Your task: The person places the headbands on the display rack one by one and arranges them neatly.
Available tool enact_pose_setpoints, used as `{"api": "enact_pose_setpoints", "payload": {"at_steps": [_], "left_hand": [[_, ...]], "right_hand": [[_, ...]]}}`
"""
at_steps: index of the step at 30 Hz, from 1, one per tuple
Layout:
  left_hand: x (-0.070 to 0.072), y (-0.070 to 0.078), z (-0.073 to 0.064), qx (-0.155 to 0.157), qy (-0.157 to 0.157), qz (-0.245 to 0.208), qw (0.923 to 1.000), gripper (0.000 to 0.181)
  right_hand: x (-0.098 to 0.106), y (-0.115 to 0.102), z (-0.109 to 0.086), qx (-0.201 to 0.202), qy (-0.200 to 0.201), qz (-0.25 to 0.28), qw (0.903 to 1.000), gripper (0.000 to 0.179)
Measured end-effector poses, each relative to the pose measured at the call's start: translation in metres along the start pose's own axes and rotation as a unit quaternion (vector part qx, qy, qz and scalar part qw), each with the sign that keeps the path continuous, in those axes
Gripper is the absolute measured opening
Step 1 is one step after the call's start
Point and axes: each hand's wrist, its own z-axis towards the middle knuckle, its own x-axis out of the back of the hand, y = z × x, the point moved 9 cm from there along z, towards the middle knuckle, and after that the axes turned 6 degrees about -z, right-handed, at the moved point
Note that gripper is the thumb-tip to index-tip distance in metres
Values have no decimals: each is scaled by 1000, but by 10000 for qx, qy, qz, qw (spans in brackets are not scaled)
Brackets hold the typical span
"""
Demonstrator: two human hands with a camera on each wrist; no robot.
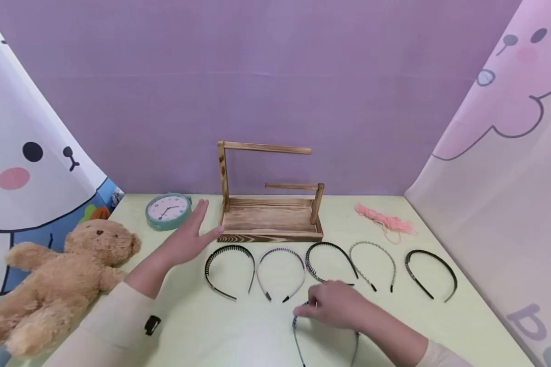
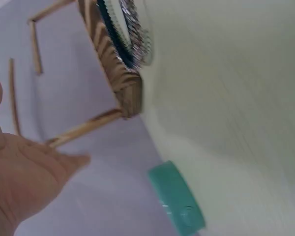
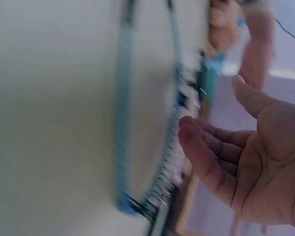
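My left hand [image 1: 188,239] is raised with fingers straight and thumb spread, between the clock and the wooden stand [image 1: 271,238]. It holds nothing, as the left wrist view also shows. My right hand [image 1: 337,303] hovers over a blue headband [image 1: 295,323] at the table's front. In the right wrist view its fingers are loosely bent, thumb apart, with no object between them; the blue headband [image 3: 123,123] lies just past the fingertips. Whether they touch it cannot be told. Behind it lie a black toothed headband [image 1: 229,247], a lavender headband [image 1: 282,249] and a black headband [image 1: 331,244].
Further right lie a grey braided headband [image 1: 372,243] and another black headband [image 1: 441,259]. Pink yarn [image 1: 385,220] sits behind them. A teal round clock [image 1: 167,210] stands left of the stand, and a teddy bear [image 1: 69,283] lies at the left edge.
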Motion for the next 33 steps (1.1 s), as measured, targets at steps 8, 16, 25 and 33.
{"api": "enact_pose_setpoints", "payload": {"at_steps": [8,16,25,33], "left_hand": [[0,-34,40,579,-304,348,9972,88],[-22,-39,58,525,-603,871,9930,71],[-31,-36,63,318,-405,1273,9905,52],[-28,-33,62,448,-272,1261,9906,32]], "right_hand": [[-47,-17,4,-186,-897,658,9936,47],[-64,-23,-2,-205,-1435,1500,9780,27],[-44,-35,-16,287,-999,1006,9895,18],[34,-54,-21,1000,207,405,9940,16]]}}
